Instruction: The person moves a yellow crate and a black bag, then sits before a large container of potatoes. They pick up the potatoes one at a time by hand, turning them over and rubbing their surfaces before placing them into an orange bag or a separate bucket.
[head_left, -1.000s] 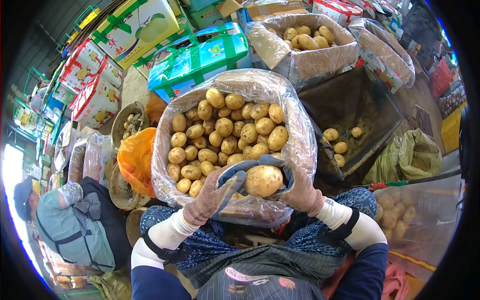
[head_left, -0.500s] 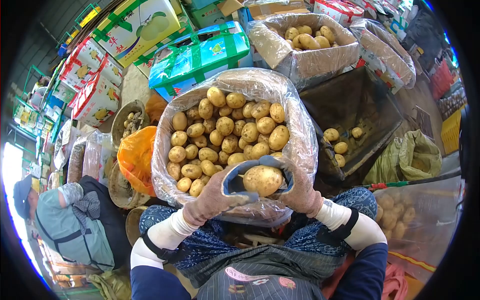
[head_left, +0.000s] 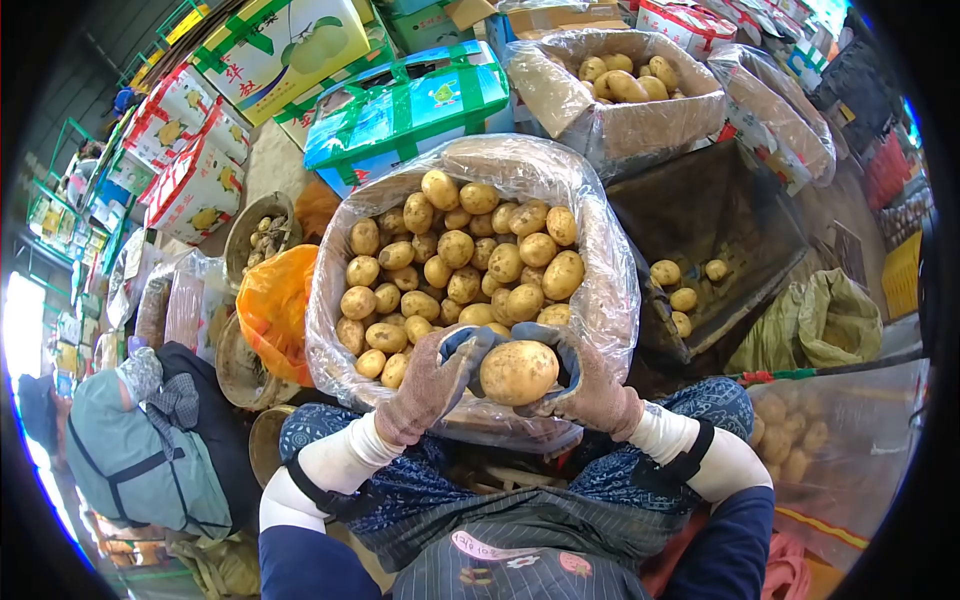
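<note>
A large pale potato (head_left: 519, 373) is held between my two gloved hands, over the near edge of a plastic-lined box (head_left: 612, 250). My left hand (head_left: 437, 378) curls against the potato's left side. On its right side, my right hand (head_left: 589, 385) has its fingers wrapped round it, partly hidden behind it. Several potatoes (head_left: 455, 249) fill the box just beyond my hands.
Right of the box is a dark bin (head_left: 740, 220) with several potatoes. Behind stand another potato box (head_left: 650, 130) and a blue-green carton (head_left: 405, 115). An orange bag (head_left: 277, 312) and baskets are at the left, near a person in a teal top (head_left: 140, 450).
The held potato has turned in my hands and shifted slightly. My left hand's fingers have moved from spread around it to bent at its upper left.
</note>
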